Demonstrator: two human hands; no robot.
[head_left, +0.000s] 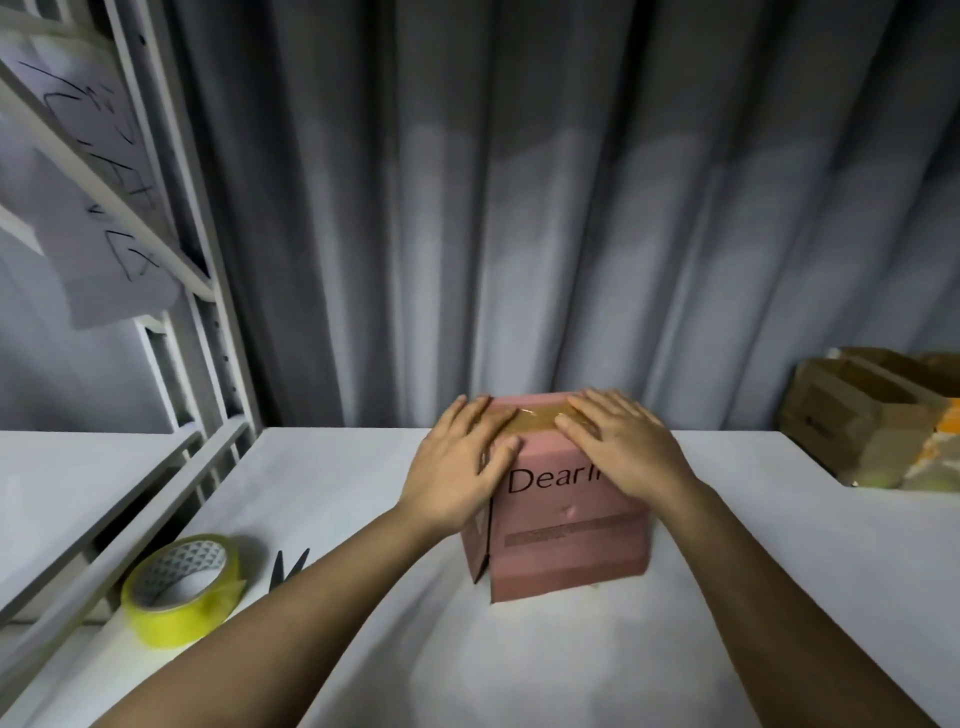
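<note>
lower left: yellow tape roll (182, 590) lying on white table (571, 665) | just right of it: dark blades, probably scissors (287, 569) | right edge: brown cardboard boxes (862, 415) | upper left: white rack (218, 364), handwritten paper sheet (104, 218) | background: grey curtain (519, 208)

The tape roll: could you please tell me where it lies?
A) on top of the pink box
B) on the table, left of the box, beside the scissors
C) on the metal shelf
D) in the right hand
B: the tape roll lies on the table, left of the box and next to the scissors.
</note>
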